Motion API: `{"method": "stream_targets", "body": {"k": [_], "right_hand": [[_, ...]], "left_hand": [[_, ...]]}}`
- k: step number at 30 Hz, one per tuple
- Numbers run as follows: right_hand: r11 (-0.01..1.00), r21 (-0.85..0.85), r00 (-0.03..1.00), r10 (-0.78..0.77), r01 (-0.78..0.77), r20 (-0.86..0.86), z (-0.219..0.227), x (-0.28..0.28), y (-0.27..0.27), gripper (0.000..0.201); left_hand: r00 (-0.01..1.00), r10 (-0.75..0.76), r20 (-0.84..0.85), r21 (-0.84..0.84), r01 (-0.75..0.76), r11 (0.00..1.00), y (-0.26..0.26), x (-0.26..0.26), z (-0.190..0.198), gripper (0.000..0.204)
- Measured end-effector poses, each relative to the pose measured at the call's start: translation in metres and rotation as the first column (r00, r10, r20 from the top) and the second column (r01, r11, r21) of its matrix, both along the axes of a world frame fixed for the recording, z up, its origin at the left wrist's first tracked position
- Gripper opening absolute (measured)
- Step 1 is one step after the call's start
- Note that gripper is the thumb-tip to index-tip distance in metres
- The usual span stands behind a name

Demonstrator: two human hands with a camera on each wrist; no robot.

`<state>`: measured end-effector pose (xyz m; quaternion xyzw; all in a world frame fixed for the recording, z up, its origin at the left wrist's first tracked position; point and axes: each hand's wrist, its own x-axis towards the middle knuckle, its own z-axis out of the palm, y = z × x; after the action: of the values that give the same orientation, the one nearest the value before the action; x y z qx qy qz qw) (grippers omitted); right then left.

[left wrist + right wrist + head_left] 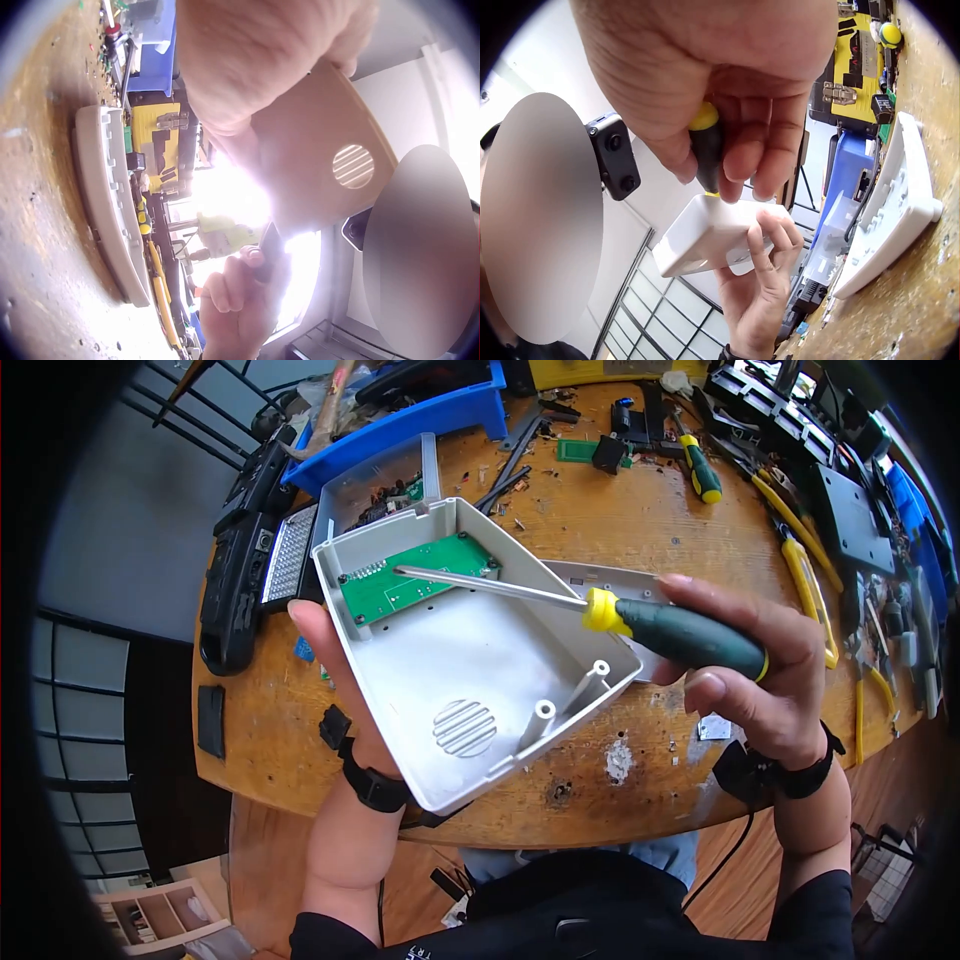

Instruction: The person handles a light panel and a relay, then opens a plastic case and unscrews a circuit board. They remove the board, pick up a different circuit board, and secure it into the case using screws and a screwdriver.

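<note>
A white plastic housing is tilted toward the head camera, with a green circuit board screwed inside its far end. My left hand grips the housing from beneath and the left side; in the right wrist view the left hand's fingers lie on its outside. My right hand holds the green and yellow handle of a screwdriver. The shaft crosses over the housing, and its tip lies at the board near a row of solder points. Whether the tip touches the board I cannot tell.
Behind the housing lies a second white shell on the wooden table. A clear bin and blue tray stand back left. Another screwdriver, a yellow cutter and pliers lie right; a black device stands left.
</note>
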<state>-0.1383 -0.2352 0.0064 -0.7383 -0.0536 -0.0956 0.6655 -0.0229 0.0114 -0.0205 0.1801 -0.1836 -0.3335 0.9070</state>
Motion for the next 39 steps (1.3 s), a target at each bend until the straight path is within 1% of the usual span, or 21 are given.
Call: {"method": "stream_targets", "body": {"k": [3,5,6,8,9,10,11,13,15,18,22,25,28,31,34,37,39], "right_hand": [[0.998,0.055,0.998,-0.041,0.038,0.047,-0.002,0.001,-0.002,0.064],[0.996,0.07,0.997,-0.053,0.049,0.061,-0.003,0.001,-0.005,0.062],[0.996,0.074,0.997,-0.053,0.049,0.057,-0.003,0.002,-0.007,0.061],[0.988,0.111,0.992,-0.117,0.11,0.05,-0.007,0.003,-0.009,0.056],[0.988,0.109,0.992,-0.118,0.112,0.05,-0.007,0.003,-0.008,0.056],[0.977,0.167,0.989,-0.14,0.13,0.052,-0.007,0.004,-0.008,0.047],[0.963,0.225,0.986,-0.161,0.145,0.052,-0.008,0.004,-0.007,0.038],[0.963,0.222,0.984,-0.169,0.151,0.064,-0.008,0.005,-0.009,0.037],[0.948,0.265,0.976,-0.205,0.179,0.075,-0.008,0.005,-0.009,0.038],[0.953,0.263,0.977,-0.183,0.149,0.108,-0.01,0.005,-0.014,0.038],[0.952,0.277,0.98,-0.168,0.133,0.11,-0.009,0.005,-0.014,0.039],[0.951,0.276,0.978,-0.177,0.141,0.11,-0.009,0.005,-0.014,0.038],[0.952,0.272,0.978,-0.176,0.139,0.116,-0.009,0.005,-0.013,0.038],[0.949,0.282,0.978,-0.176,0.138,0.112,-0.009,0.006,-0.013,0.037],[0.958,0.244,0.978,-0.18,0.15,0.106,-0.009,0.006,-0.014,0.036],[0.974,0.192,0.982,-0.144,0.119,0.119,-0.01,0.005,-0.017,0.033],[0.988,0.101,0.975,-0.13,0.114,0.178,-0.009,0.005,-0.014,0.032]], "left_hand": [[0.997,-0.081,-0.003,-0.082,0.08,0.993,0.005,0.005,0.0,0.094],[0.999,0.049,0.019,0.106,-0.051,0.993,0.012,0.005,-0.004,0.094],[0.992,0.037,0.119,0.059,-0.044,0.997,0.012,0.01,-0.013,0.092],[0.978,0.086,0.19,0.186,-0.122,0.975,0.015,0.006,-0.014,0.09],[0.97,0.113,0.217,0.244,-0.166,0.955,0.016,0.003,-0.013,0.09],[0.96,0.135,0.245,0.302,-0.208,0.93,0.017,0.001,-0.012,0.091],[0.96,0.143,0.24,0.352,-0.223,0.909,0.018,-0.001,-0.011,0.093],[0.96,0.152,0.235,0.399,-0.238,0.885,0.019,-0.003,-0.01,0.096],[0.961,0.163,0.225,0.381,-0.241,0.893,0.02,-0.003,-0.011,0.096],[0.962,0.165,0.219,0.345,-0.234,0.909,0.023,-0.003,-0.012,0.096],[0.964,0.174,0.2,0.319,-0.232,0.919,0.026,-0.003,-0.014,0.096],[0.971,0.139,0.197,0.355,-0.202,0.913,0.027,-0.004,-0.013,0.098],[0.964,0.169,0.206,0.378,-0.238,0.895,0.027,-0.006,-0.013,0.1],[0.964,0.168,0.205,0.408,-0.24,0.881,0.027,-0.008,-0.01,0.102],[0.957,0.183,0.227,0.433,-0.267,0.861,0.028,-0.008,-0.01,0.103],[0.958,0.178,0.224,0.444,-0.263,0.856,0.029,-0.008,-0.009,0.104],[0.959,0.188,0.211,0.438,-0.265,0.859,0.029,-0.007,-0.008,0.104]]}}
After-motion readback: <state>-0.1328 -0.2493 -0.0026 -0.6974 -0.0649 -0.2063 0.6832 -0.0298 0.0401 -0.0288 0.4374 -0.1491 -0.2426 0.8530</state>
